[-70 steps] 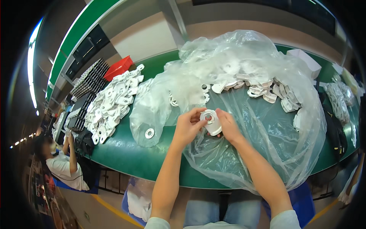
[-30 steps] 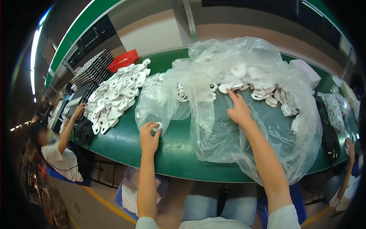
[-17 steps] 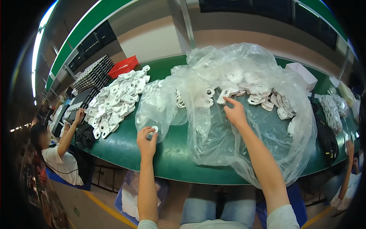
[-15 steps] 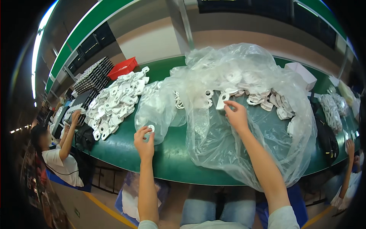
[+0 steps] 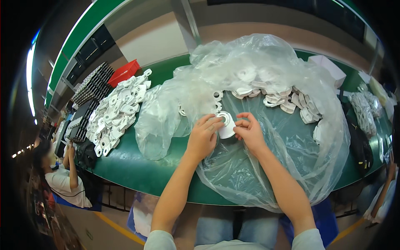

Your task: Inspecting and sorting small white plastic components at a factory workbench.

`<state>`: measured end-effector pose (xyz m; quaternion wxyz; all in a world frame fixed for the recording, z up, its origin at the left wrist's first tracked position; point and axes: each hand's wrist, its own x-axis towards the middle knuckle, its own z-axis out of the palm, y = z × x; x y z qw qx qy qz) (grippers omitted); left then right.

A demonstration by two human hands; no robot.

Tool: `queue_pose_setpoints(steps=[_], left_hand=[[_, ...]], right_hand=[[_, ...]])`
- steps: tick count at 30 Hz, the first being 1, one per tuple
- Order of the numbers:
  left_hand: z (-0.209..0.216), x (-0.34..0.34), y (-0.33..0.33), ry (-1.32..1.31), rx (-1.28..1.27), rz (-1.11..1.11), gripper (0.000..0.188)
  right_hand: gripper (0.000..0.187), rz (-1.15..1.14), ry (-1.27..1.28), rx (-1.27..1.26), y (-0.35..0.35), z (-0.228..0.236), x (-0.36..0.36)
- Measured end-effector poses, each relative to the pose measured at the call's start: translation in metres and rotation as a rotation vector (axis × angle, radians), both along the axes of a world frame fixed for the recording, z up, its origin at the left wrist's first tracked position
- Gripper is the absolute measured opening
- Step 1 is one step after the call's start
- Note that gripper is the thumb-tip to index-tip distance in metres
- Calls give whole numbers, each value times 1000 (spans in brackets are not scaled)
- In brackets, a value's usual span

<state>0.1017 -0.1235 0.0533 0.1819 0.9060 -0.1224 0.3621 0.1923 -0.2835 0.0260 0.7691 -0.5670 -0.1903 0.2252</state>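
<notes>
Both of my hands meet over a flat white plastic plate point(image 5: 227, 132) with a rounded end and a hole. At that hole is a white ring point(image 5: 225, 117), apparently seated against the plate. My left hand point(image 5: 203, 135) closes on the ring from the left, its fingertips partly covering it. My right hand point(image 5: 251, 132) pinches the plate's right edge between thumb and fingers. Just beyond, a few white rings point(image 5: 217, 96) lie by the mouth of a large clear plastic bag point(image 5: 246, 54), and several white plates point(image 5: 287, 104) spill out of it to the right.
A big heap of white plates point(image 5: 114, 112) covers the left of the green table point(image 5: 125, 166). Behind it stand a red bin point(image 5: 124, 73) and stacked dark trays point(image 5: 91, 83). A white box point(image 5: 327, 68) is at the right back. Co-workers sit at left point(image 5: 68, 179) and far right.
My left hand has moved right with the ring and brought it to the plate. My right hand has drawn the plate slightly left and nearer. The whole view has shifted a little.
</notes>
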Motion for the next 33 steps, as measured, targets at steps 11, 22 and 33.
queue_pose_setpoints(steps=[11,22,33], left_hand=[[-9,-5,-6,-89,48,-13,36],[14,-12,-1,-222,-125,98,42],[-34,18,85,-11,-107,612,22]], right_hand=[[28,178,242,72,-2,5,2],[21,111,67,76,-3,0,2],[15,188,271,121,-8,8,9]])
